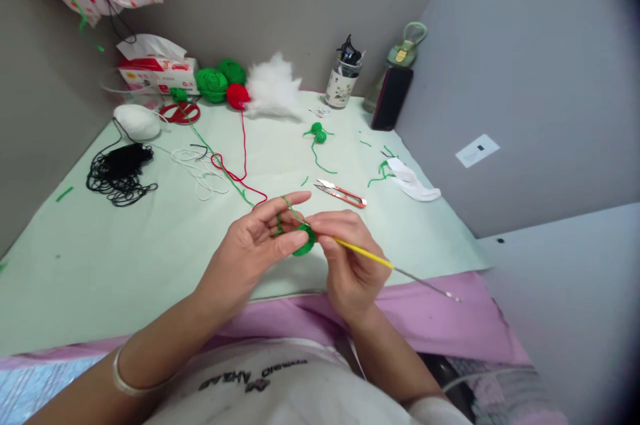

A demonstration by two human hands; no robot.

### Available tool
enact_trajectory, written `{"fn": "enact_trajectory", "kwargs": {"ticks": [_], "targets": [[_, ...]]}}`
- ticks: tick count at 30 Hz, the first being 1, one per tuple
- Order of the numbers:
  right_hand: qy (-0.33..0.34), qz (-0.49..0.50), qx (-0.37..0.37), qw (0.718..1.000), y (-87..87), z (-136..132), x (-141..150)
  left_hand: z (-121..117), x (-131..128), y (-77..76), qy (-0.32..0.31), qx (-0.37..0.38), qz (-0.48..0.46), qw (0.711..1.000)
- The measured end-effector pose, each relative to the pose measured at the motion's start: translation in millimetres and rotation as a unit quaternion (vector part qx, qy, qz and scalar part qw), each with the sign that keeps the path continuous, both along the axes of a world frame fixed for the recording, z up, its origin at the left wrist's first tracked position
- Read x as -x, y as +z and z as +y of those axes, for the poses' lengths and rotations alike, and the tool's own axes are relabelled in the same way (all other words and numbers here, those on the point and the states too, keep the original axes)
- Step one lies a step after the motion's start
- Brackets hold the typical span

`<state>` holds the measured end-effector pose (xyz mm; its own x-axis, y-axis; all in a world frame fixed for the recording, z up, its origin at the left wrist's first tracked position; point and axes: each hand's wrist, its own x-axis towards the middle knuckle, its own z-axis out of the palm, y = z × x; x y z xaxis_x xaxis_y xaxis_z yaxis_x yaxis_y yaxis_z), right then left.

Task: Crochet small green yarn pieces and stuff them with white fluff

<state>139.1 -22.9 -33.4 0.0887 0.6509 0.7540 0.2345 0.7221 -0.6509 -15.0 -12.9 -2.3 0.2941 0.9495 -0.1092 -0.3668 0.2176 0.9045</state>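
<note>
My left hand (257, 238) pinches a small green crocheted piece (305, 243) between thumb and fingers, with green yarn (220, 162) looped over the raised forefinger. My right hand (345, 258) is closed on a yellow-handled crochet hook (370, 257) whose tip is at the green piece and whose metal end points right. The green yarn runs back across the pale green table cover (150, 252) to green yarn balls (213, 84) at the far wall.
Orange snips (343, 193) lie just beyond my hands. Further back are a red yarn ball (238, 95), white stuffing (273, 85), tissue box (157, 72), black yarn tangle (120, 172), white yarn ball (137, 122), jar (342, 84), phone (392, 98) and white cloth (413, 180).
</note>
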Motion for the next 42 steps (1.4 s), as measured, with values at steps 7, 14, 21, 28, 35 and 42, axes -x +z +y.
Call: {"fn": "enact_trajectory", "kwargs": {"ticks": [7,14,21,28,35,42], "targets": [[-0.074,-0.088,-0.061,0.992,1.1,-1,-5,4,-1,-1.4,-0.062,0.121,-0.083,0.987],[0.028,0.096,0.069,0.993,9.8,3,-9,7,8,-0.9,-0.043,0.103,-0.033,0.993],[0.052,0.132,0.105,0.984,6.2,3,-7,4,5,-1.3,-0.023,0.077,-0.013,0.997],[-0.001,0.047,0.049,0.998,6.3,-2,-5,0,1,-4.6,0.016,0.019,-0.002,1.000],[-0.012,0.013,0.031,0.999,2.2,-5,-3,-1,-1,-3.5,0.027,0.033,0.002,0.999],[0.071,0.176,0.131,0.973,-0.9,0,-3,-2,1,-3.0,0.011,0.065,-0.005,0.998]]}}
